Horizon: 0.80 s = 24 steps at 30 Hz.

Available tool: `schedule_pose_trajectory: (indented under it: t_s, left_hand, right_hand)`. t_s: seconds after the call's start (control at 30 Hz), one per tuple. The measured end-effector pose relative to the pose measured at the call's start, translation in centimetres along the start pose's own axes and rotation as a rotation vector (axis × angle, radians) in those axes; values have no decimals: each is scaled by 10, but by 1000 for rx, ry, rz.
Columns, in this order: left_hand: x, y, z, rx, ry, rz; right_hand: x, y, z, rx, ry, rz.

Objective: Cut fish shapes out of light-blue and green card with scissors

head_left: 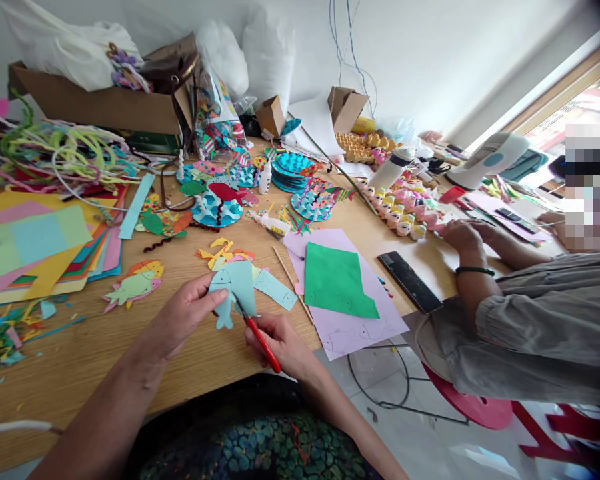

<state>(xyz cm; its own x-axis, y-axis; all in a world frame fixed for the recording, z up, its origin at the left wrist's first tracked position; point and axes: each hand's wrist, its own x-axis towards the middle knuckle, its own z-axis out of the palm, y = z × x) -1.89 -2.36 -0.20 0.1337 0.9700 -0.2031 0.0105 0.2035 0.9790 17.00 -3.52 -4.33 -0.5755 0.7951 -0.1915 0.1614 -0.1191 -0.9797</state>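
Between the thumb and fingers of my left hand (pixel 186 310) is a piece of light blue paper (pixel 241 279), partly cut into a fish with a drawn outline. My right hand (pixel 280 341) is closed round a pair of red-handled scissors (pixel 264 343), whose blades meet the blue paper along the fish's edge. Behind the hands lie orange and yellow paper scraps (pixel 223 253) and a light blue strip (pixel 276 289) with drawn lines. Left of my left hand rests a small pile of cut paper fish (pixel 136 283).
A green sheet (pixel 333 280) lies on a lilac sheet (pixel 340 340) with fish drawings, right of my hands. Coloured paper (pixel 55 267) is stacked at left, near scraps (pixel 10 340). Behind are a glue bottle (pixel 275 225) and blue plates (pixel 293 172). A co-worker's hands (pixel 465 237) are at right.
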Motion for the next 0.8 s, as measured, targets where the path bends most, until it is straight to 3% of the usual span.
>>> schedule_pose_trajectory:
  t_s: [0.8]
  left_hand:
    - [-1, 4, 6, -21, -8, -32]
  right_hand:
    - [0, -4, -1, -7, 10, 6]
